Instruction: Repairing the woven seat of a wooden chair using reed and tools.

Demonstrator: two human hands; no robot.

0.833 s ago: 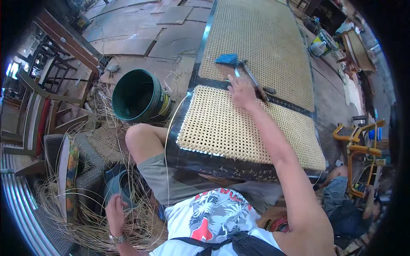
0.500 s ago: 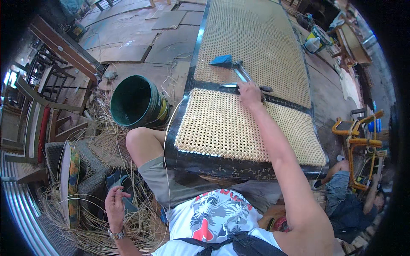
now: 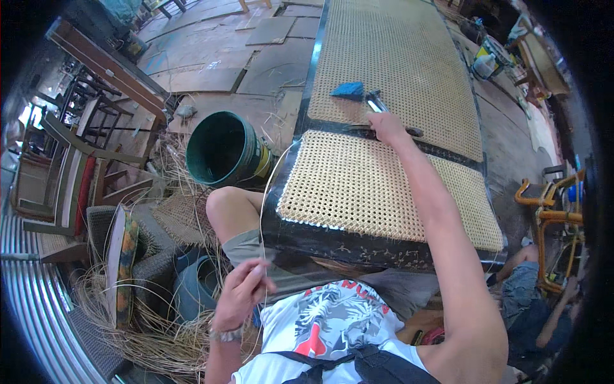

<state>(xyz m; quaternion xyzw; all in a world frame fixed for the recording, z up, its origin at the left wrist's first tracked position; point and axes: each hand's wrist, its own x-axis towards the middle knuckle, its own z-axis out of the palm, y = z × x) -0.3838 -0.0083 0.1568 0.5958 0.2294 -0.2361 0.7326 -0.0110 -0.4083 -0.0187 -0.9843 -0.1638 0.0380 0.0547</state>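
My right hand [image 3: 387,127] is closed over a shiny metal tool [image 3: 376,102] on a woven cane panel, at the dark bar dividing it. Under the same hand lies a knife [image 3: 361,128], its dark handle showing to the right. A blue block or folded cloth [image 3: 348,91] sits just beyond. The near cane panel [image 3: 358,185] is set in a dark wooden frame [image 3: 332,240]. My left hand [image 3: 244,289], a watch on its wrist, is over my lap with loosely bent fingers, somewhat blurred. Beside those fingers a thin cane strand [image 3: 261,240] hangs from the frame's left edge; contact is unclear.
A green bucket [image 3: 220,147] stands left of the panel. Loose cane strands [image 3: 153,326] are heaped at lower left beside wicker pieces. Wooden chair frames [image 3: 61,179] stand farther left. At right, another person [image 3: 521,294] is beside an orange-brown chair frame [image 3: 550,217].
My left hand has moved right and up, close to the hanging strand. My right hand has closed over the metal tool. The whole view has shifted a little.
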